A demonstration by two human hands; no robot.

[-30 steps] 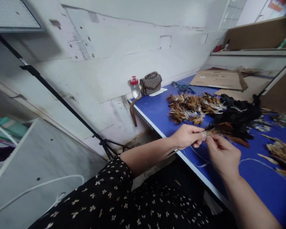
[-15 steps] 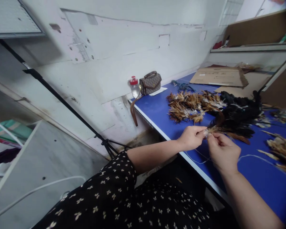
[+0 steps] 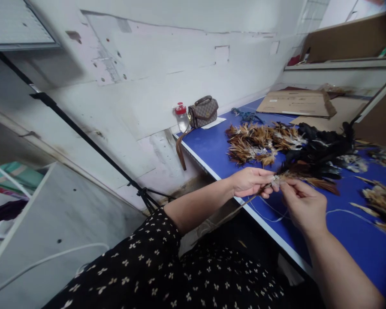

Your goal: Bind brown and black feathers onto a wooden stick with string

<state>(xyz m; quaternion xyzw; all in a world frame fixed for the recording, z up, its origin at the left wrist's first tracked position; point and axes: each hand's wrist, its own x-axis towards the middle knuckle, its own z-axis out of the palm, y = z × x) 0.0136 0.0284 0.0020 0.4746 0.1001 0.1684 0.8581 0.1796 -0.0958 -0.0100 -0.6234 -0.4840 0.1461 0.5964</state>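
A small bundle of feathers (image 3: 304, 175) is held just above the table (image 3: 337, 257), a little in from the long white-trimmed edge nearest the person. The bundle is bound or gathered at one end into a whitish, slightly glossy base (image 3: 275, 180), and from there it fans out towards the far side of the table: dark brown, almost black feathers on the upper side, lighter rusty-tan ones below, their tips spreading loosely in front of a heap of black feathers (image 3: 324, 148). A thin brownish strand (image 3: 241, 207) slants from the left hand (image 3: 249, 182) down past the near edge.

The left forearm reaches in almost level from the side and crosses that edge; the left hand's thumb and fingers are closed on the base, with the fingertips pointing to the right. The right hand (image 3: 305, 210) comes from the opposite side, its forearm rising at a slant over the table, the wrist bent inward; its thumb and forefinger are pinched on the bundle beside the base, so the two hands nearly meet.

A white string (image 3: 272, 219) loops on the table below the hands. Brown feathers (image 3: 252, 143) lie towards the table's far left corner, and pale tan feathers (image 3: 381, 199) lie to the right.
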